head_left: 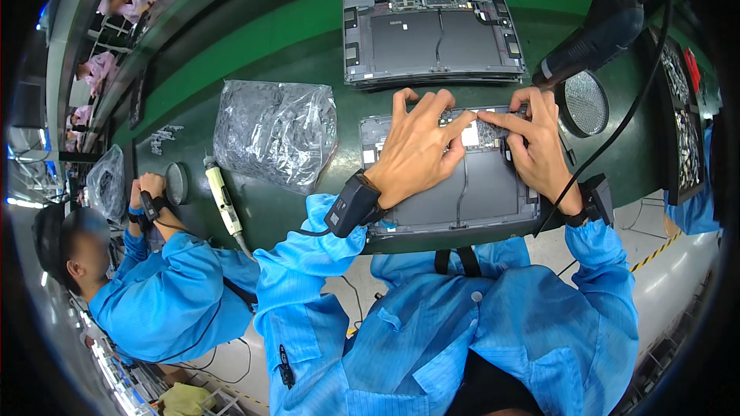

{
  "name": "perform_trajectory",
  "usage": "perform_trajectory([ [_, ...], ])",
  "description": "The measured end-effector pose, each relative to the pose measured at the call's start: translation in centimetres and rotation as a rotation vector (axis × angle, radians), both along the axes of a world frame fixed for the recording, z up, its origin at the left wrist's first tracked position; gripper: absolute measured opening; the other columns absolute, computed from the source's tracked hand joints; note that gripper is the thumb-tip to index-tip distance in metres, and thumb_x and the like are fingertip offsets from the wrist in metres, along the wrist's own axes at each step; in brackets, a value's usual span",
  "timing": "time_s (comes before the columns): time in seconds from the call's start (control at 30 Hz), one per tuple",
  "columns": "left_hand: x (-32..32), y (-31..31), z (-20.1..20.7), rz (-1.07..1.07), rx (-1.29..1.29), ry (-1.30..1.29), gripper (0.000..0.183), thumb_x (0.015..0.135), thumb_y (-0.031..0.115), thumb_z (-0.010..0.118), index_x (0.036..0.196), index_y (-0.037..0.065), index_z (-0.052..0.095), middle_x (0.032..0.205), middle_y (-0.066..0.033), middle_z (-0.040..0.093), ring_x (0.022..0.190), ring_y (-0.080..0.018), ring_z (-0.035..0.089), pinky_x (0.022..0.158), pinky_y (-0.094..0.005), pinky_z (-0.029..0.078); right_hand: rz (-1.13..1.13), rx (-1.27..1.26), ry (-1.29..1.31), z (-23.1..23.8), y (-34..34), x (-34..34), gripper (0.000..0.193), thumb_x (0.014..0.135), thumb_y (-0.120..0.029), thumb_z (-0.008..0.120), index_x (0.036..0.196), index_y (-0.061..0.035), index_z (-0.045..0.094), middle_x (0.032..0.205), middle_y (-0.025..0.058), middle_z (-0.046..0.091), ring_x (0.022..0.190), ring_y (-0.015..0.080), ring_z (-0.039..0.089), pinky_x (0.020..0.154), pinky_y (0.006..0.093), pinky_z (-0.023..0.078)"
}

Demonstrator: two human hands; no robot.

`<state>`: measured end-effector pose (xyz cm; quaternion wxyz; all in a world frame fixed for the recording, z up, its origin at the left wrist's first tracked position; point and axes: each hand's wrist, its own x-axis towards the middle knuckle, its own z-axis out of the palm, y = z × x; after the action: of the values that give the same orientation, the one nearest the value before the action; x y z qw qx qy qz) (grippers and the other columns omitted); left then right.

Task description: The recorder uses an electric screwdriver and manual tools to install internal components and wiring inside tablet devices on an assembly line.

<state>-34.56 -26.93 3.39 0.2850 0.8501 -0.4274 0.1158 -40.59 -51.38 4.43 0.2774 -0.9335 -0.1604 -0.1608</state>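
Note:
In front of me lies an opened laptop base (493, 185), dark grey, with its circuit board showing along the far side. My left hand (420, 142) rests over the board's left part, its index finger stretched toward the middle and the other fingers bent at the far edge. From the right, my right hand (539, 142) points its index finger at nearly the same spot, thumb apart. Both fingertips touch the board beside a pale rectangular part (470, 135). Neither hand visibly grips anything; whatever lies under the fingertips is too small to make out.
Behind stand stacked laptop bases (401, 38). Left are a clear plastic bag of dark parts (275, 135) and a corded electric screwdriver (223, 200). Right are a black handheld device (597, 27), a round dish (583, 104) and a hanging cable (617, 135). A co-worker (169, 285) works at left.

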Motion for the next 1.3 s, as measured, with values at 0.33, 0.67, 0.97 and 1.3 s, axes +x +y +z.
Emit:
perform_trajectory([
  [0.33, -0.2, 0.9, -0.1, 0.071, -0.048, -0.106, 0.032, 0.087, 0.021, 0.086, 0.118, 0.013, 0.082, 0.115, -0.0085, 0.076, 0.102, -0.0269, 0.072, 0.105, -0.0514, 0.047, 0.017, 0.129, -0.120, 0.1, -0.5, 0.7, 0.041, 0.082, 0.002, 0.070, 0.118, -0.0117, 0.085, 0.098, 0.0053, 0.061, 0.089, 0.0246, 0.056, 0.083, 0.0389, 0.040],
  [0.67, 0.2, 0.5, 0.5, 0.023, 0.065, -0.168, 0.030, 0.089, 0.021, 0.085, 0.117, 0.013, 0.081, 0.113, -0.0080, 0.074, 0.098, -0.0262, 0.072, 0.106, -0.0521, 0.047, 0.096, 0.033, -0.091, -0.3, 0.7, 1.5, 0.035, 0.080, -0.002, 0.076, 0.113, -0.0102, 0.084, 0.096, 0.0038, 0.061, 0.087, 0.0231, 0.056, 0.081, 0.0394, 0.040],
  [0.97, -1.6, 2.7, 3.3, 0.143, -0.091, -0.146, 0.034, 0.088, 0.015, 0.082, 0.122, 0.010, 0.081, 0.124, -0.0128, 0.075, 0.110, -0.0317, 0.072, 0.107, -0.0490, 0.049, -0.078, 0.214, -0.129, 0.8, -0.7, -1.2, 0.030, 0.087, 0.000, 0.077, 0.117, -0.0018, 0.077, 0.086, 0.0120, 0.065, 0.076, 0.0272, 0.065, 0.068, 0.0387, 0.052],
  [1.3, -8.6, 10.0, 1.9, 0.542, -0.687, 1.056, 0.078, 0.110, 0.016, 0.067, 0.173, -0.004, 0.025, 0.141, -0.0147, 0.067, 0.123, -0.0187, 0.065, 0.103, -0.0335, 0.053, -0.111, 0.223, 0.233, 0.5, -1.0, -6.9, 0.049, 0.104, -0.007, 0.065, 0.151, 0.0054, 0.056, 0.075, 0.0202, 0.064, 0.064, 0.0315, 0.065, 0.061, 0.0432, 0.048],
])
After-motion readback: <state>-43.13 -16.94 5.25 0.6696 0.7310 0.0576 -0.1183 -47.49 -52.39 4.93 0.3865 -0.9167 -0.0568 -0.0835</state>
